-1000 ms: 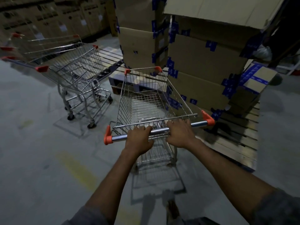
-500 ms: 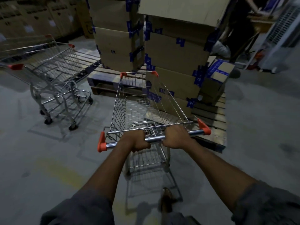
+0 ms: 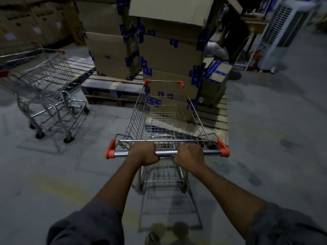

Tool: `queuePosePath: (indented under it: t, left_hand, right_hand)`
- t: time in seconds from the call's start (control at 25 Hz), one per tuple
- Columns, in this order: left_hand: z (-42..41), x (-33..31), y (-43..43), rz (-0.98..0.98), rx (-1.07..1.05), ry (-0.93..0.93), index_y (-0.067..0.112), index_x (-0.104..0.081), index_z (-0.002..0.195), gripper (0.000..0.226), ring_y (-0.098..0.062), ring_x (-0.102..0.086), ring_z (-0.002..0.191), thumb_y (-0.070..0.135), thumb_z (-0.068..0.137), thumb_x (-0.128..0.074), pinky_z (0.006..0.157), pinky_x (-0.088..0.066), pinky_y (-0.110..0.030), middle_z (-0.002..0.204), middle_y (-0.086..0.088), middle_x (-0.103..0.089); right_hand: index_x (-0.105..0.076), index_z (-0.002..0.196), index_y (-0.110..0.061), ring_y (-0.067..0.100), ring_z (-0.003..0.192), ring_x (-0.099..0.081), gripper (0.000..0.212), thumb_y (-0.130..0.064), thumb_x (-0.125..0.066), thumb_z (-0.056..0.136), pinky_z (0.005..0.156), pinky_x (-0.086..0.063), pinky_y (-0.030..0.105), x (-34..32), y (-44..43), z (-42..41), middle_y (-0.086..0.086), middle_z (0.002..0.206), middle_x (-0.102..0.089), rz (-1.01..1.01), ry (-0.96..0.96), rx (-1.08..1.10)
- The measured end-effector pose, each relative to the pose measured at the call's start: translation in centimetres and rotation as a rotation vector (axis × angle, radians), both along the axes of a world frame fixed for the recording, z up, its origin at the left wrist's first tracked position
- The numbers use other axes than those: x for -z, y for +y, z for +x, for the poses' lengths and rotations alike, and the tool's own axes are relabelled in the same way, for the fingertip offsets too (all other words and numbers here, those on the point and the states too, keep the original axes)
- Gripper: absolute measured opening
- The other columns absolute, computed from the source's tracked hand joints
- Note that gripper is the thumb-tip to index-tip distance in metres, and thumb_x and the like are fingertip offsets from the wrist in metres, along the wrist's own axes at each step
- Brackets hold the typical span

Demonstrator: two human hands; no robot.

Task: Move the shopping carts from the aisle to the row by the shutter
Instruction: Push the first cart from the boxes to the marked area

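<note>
A: What is being held?

B: A silver wire-mesh shopping cart (image 3: 165,119) with orange plastic corner caps. Both hands are clamped on its smooth chrome handle bar (image 3: 166,153): the left hand (image 3: 143,153) left of the middle, the right hand (image 3: 189,155) right of it, with bare tube between them.

A: Anything in the basket?

B: Nothing shows through the grid but the floor and boxes behind. The cart stands on the dull grey concrete floor (image 3: 265,138), its front end just beside a slatted wooden pallet (image 3: 215,117).

A: And on the pallet?

B: Tall stacked brown cardboard boxes (image 3: 169,55), flat-sided and patched with blue tape. A smaller box with crossed blue tape (image 3: 216,75) sits at the stack's right.

A: Other carts?

B: A nested pair of matching wire carts (image 3: 46,96) stands well apart to the left, orange caps on the corners, dark castors on the floor. A white louvred cooler (image 3: 283,32) is at far right.
</note>
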State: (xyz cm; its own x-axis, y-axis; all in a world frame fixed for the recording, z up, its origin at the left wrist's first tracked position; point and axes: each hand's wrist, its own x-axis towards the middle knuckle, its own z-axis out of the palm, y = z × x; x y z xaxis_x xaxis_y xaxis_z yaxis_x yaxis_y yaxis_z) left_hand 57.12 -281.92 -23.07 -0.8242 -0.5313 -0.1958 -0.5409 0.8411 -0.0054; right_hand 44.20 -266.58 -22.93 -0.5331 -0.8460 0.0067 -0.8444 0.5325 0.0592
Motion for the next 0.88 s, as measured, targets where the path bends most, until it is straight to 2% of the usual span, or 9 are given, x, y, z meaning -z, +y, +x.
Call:
queuePosePath:
  t: [0.12,0.2,0.32,0.48,0.56,0.6,0.72,0.8,0.88]
  left_hand:
    - [0.4,-0.8,3.7,0.001,0.035,-0.022,0.022,-0.069,0.097,0.038,-0.025,-0.067,0.084,0.054,0.08,-0.06,0.07,-0.05,-0.031,0.093,-0.002,-0.071]
    - [0.8,-1.3,7.1,-0.002,0.053,-0.046,0.022,-0.067,0.087,0.032,-0.026,-0.065,0.081,0.053,0.082,-0.061,0.067,-0.046,-0.03,0.086,-0.004,-0.067]
    - [1.5,-1.4,11.8,0.046,0.057,-0.05,0.024,-0.059,0.077,0.032,-0.023,-0.061,0.073,0.055,0.082,-0.061,0.067,-0.049,-0.031,0.079,-0.002,-0.064]
    - [2.7,-1.3,17.7,0.136,0.108,-0.002,0.025,-0.069,0.095,0.043,-0.021,-0.06,0.078,0.065,0.078,-0.065,0.073,-0.053,-0.033,0.084,0.0,-0.065]
    - [3.3,-0.9,20.2,0.125,0.134,0.028,0.026,-0.064,0.105,0.052,-0.021,-0.06,0.084,0.069,0.075,-0.066,0.075,-0.053,-0.035,0.096,0.001,-0.064]
    - [3.6,-0.7,21.3,0.124,0.149,0.05,0.026,-0.06,0.107,0.055,-0.021,-0.058,0.084,0.07,0.075,-0.065,0.075,-0.052,-0.035,0.101,0.003,-0.06]
    - [4.7,-0.1,23.8,0.124,0.202,0.087,0.029,-0.051,0.106,0.056,-0.018,-0.055,0.082,0.073,0.074,-0.064,0.072,-0.05,-0.035,0.104,0.007,-0.049]
    - [5.5,-0.1,25.5,0.126,0.251,0.09,0.03,-0.05,0.105,0.055,-0.017,-0.054,0.082,0.075,0.076,-0.062,0.073,-0.05,-0.035,0.105,0.006,-0.052]
    - [6.6,0.0,26.8,0.139,0.298,0.102,0.029,-0.05,0.111,0.058,-0.018,-0.054,0.084,0.075,0.077,-0.062,0.073,-0.049,-0.035,0.109,0.005,-0.055]
  right_hand:
    - [-0.073,0.09,-0.018,0.026,0.078,-0.068,0.028,-0.037,-0.059,0.075,0.063,-0.042,0.029,0.4,3.9,0.4,0.004,0.084,-0.072,-0.023,-0.032,-0.002]
    - [-0.073,0.088,-0.019,0.026,0.076,-0.068,0.03,-0.039,-0.059,0.071,0.062,-0.042,0.029,0.5,7.2,0.6,0.004,0.08,-0.071,-0.022,-0.072,-0.006]
    - [-0.07,0.082,-0.02,0.024,0.068,-0.064,0.029,-0.043,-0.058,0.069,0.06,-0.044,0.027,0.3,12.0,1.1,-0.001,0.07,-0.063,-0.013,-0.142,0.002]
    - [-0.068,0.085,-0.022,0.023,0.07,-0.063,0.026,-0.04,-0.056,0.071,0.064,-0.049,0.029,0.1,18.5,2.8,-0.002,0.07,-0.059,-0.036,-0.165,0.037]
    - [-0.067,0.091,-0.021,0.024,0.077,-0.066,0.028,-0.039,-0.058,0.071,0.067,-0.051,0.032,0.2,21.5,3.8,0.0,0.083,-0.063,-0.08,-0.148,0.059]
    - [-0.067,0.095,-0.019,0.025,0.084,-0.066,0.031,-0.039,-0.061,0.071,0.069,-0.052,0.034,0.3,22.8,4.3,0.002,0.096,-0.063,-0.098,-0.144,0.073]
    - [-0.067,0.113,-0.019,0.024,0.108,-0.057,0.048,-0.044,-0.066,0.072,0.083,-0.052,0.042,0.7,25.9,6.0,0.004,0.137,-0.046,-0.071,-0.142,0.149]
    - [-0.067,0.119,-0.02,0.024,0.11,-0.056,0.051,-0.044,-0.065,0.074,0.087,-0.048,0.044,0.7,27.7,7.4,0.002,0.145,-0.038,-0.036,-0.136,0.223]
    - [-0.068,0.118,-0.019,0.024,0.101,-0.06,0.047,-0.043,-0.062,0.077,0.084,-0.048,0.041,0.5,29.5,9.3,0.003,0.137,-0.044,-0.045,-0.145,0.28]
